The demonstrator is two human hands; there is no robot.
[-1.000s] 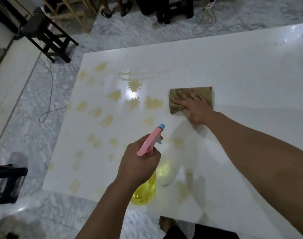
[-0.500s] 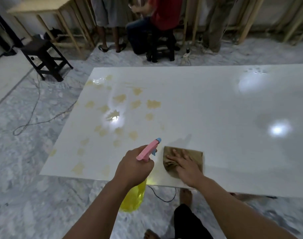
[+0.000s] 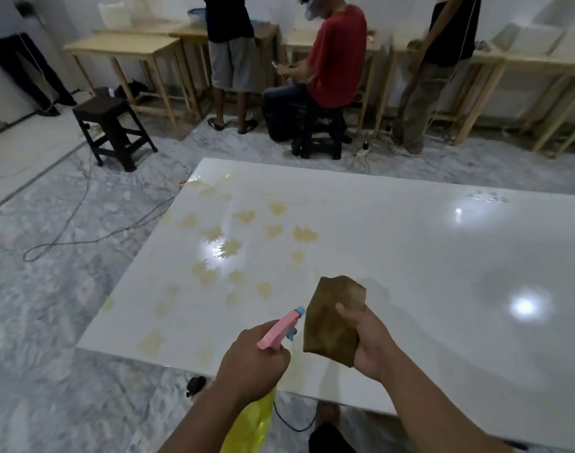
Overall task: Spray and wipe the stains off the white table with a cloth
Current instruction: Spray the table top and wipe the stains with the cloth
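Both forearms were bare from the lower frame edge to the wrists, with no sleeve showing on either. The left hand [image 3: 251, 362] and the right hand [image 3: 371, 343] wore no gloves, rings or watch. Below, dark clothing [image 3: 328, 441] covered the legs, and a bare foot [image 3: 327, 413] showed on the floor.

Glossy white table [image 3: 410, 273], yellowish stains [image 3: 305, 234] over its left half — right half bare
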